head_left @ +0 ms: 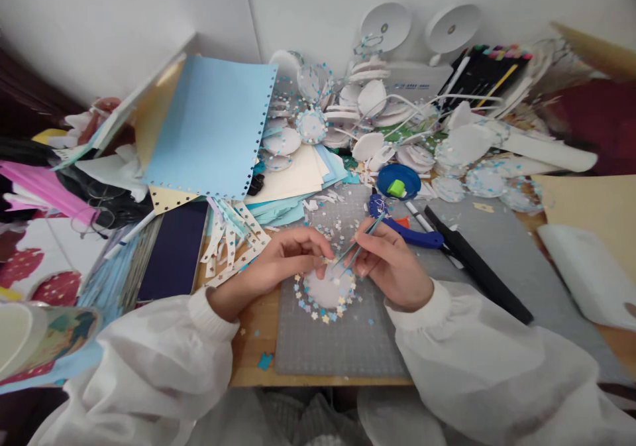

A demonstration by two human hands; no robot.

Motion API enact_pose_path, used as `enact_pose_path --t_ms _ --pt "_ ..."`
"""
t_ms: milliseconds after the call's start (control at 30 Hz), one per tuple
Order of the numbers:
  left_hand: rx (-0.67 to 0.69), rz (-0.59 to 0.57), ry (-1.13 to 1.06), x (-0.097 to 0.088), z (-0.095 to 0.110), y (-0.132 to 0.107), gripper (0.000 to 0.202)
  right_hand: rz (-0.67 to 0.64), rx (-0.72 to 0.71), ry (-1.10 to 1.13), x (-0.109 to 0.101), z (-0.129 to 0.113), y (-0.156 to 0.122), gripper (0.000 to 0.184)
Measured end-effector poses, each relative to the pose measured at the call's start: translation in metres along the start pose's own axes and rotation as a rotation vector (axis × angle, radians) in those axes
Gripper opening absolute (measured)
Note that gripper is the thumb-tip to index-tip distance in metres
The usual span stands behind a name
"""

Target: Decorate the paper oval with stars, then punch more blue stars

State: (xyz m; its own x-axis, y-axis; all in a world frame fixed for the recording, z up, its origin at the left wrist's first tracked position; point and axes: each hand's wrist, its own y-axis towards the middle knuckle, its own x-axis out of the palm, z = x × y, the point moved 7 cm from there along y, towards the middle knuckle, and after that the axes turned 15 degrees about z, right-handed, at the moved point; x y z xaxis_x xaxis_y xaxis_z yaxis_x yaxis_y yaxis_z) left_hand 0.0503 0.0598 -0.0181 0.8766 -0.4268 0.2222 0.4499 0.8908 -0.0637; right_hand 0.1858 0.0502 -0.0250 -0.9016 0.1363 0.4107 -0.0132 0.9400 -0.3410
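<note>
A white paper disc [325,291] ringed with small pastel star cut-outs lies on a grey cutting mat [342,343]. My left hand [283,260] rests on the disc's upper left edge, fingers curled and pinched on a tiny star piece. My right hand [390,264] is closed on thin tweezers [358,246], whose tips point down-left onto the disc's upper edge beside my left fingertips. Both arms wear white sleeves.
Blue perforated sheets [211,128] and paper stacks fill the left. Finished white discs [377,114] pile at the back by two round lamps [385,25]. A blue dish [398,179], blue punch tool [412,235], black pens [477,267] and a marker set [489,75] lie right.
</note>
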Motion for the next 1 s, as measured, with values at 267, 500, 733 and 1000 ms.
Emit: enact_pose_path --t_ms 267,500,733,1000 --pt "-0.020 0.016 0.013 0.0004 0.0003 -0.0009 0.014 -0.008 0.006 0.021 0.0008 0.0009 0.0000 0.022" --pt "-0.030 0.030 0.029 0.0003 -0.0004 -0.0018 0.014 0.017 0.010 0.006 -0.0004 0.0019 0.0013 0.023" --pt "-0.031 0.023 0.035 0.0015 -0.0006 -0.0008 0.013 0.015 0.010 0.002 -0.0011 0.0027 0.0003 0.023" --pt "-0.033 0.033 0.052 0.0011 -0.0001 -0.0008 0.015 0.028 0.010 -0.018 -0.0003 0.0012 0.0003 0.026"
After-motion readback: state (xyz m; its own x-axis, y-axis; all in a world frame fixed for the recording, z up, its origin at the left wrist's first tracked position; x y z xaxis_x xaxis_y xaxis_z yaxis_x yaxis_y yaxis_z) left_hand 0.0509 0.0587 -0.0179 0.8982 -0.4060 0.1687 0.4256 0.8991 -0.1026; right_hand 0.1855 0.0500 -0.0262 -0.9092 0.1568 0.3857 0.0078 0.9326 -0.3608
